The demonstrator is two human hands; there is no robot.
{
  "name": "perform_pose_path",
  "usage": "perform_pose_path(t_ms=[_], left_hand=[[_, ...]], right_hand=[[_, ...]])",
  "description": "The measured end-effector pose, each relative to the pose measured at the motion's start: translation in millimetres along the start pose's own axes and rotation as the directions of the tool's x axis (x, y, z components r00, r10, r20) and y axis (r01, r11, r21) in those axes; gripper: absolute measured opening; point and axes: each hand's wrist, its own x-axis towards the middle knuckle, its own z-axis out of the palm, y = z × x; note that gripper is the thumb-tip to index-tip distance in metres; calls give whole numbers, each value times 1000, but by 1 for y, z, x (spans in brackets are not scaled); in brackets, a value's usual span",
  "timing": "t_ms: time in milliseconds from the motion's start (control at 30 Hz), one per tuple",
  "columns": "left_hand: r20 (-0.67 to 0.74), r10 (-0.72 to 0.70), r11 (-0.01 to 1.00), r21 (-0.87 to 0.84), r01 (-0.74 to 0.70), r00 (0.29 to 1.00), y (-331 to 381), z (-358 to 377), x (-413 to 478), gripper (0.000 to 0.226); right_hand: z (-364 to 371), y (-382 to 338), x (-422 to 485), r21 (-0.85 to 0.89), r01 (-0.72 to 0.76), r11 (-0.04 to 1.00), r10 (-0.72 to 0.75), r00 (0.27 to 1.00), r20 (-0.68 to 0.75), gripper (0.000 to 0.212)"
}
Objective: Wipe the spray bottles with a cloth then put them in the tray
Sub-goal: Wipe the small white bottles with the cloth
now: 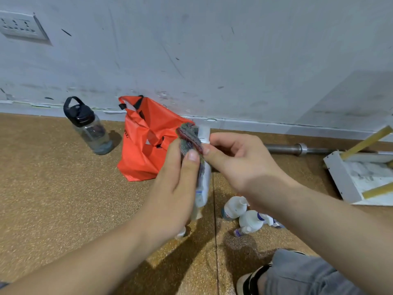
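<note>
We hold a white spray bottle (203,184) upright at the centre of view, above the floor (53,188). Our left hand (176,186) has its fingers closed around the bottle and the grey-red cloth (191,141), thumb pressing the cloth to the bottle. Our right hand (240,160) pinches the cloth's upper edge by the bottle's neck. More spray bottles (244,213) lie on the floor at five o'clock. The white tray (342,177) sits at three o'clock; an orange bag (146,145) stands just behind our hands at eleven o'clock.
</note>
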Motion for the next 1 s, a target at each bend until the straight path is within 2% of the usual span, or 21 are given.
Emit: perform_pose_path(t_ms=[67, 133, 200, 300, 367, 433, 500, 567, 633, 767, 800, 833, 900, 1000], left_hand=[[3, -158, 973, -168, 156, 987, 7, 1, 7, 25], [14, -186, 960, -211, 185, 982, 12, 0, 9, 31], [-41, -118, 980, -163, 110, 992, 11, 4, 4, 28], [-50, 119, 988, 109, -113, 992, -5, 13, -12, 21], [-65, 139, 983, 127, -130, 988, -12, 18, -14, 23], [-84, 20, 999, -23, -22, 996, -11, 15, -8, 27], [-42, -146, 966, -222, 133, 988, -7, 7, 5, 27], [-18, -256, 928, -283, 241, 966, -3, 1, 15, 25], [-34, -226, 945, -248, 211, 973, 2, 6, 11, 27], [-114, 11, 988, -150, -29, 993, 1, 25, -18, 32], [-113, 32, 990, -134, -47, 993, 0, 26, -19, 32], [-108, -6, 989, -149, -10, 994, -5, 24, -15, 34], [-81, -173, 961, -233, 150, 982, -8, 16, -1, 34], [52, -441, 795, -441, 417, 896, -7, 5, 20, 27]], right_hand=[[-2, -1, 0, 9, 26, 1000, -26, 999, 24, 13], [-3, 0, 0, 7, 31, 999, -32, 999, 18, 13], [-2, 3, 2, 5, 25, 1000, -25, 1000, -7, 11], [-1, 6, 5, 49, -7, 999, 11, 998, -68, 9], [-1, 5, 4, 57, -13, 998, 17, 997, -72, 9], [0, 3, 1, 47, 5, 999, -3, 999, -50, 14], [1, 0, -1, 20, 31, 999, -30, 999, -26, 19], [0, -1, -2, -6, 32, 999, -32, 999, -3, 20], [0, 2, -1, 23, 9, 1000, -9, 1000, -8, 17], [3, 4, 0, 69, -26, 997, 30, 998, -64, 14], [3, 5, 1, 65, -32, 997, 36, 997, -61, 15], [3, 5, 1, 58, -33, 998, 37, 998, -58, 16], [2, 5, 2, 46, -15, 999, 18, 998, -56, 16], [0, 3, 3, 62, -11, 998, 12, 1000, -15, 13]])
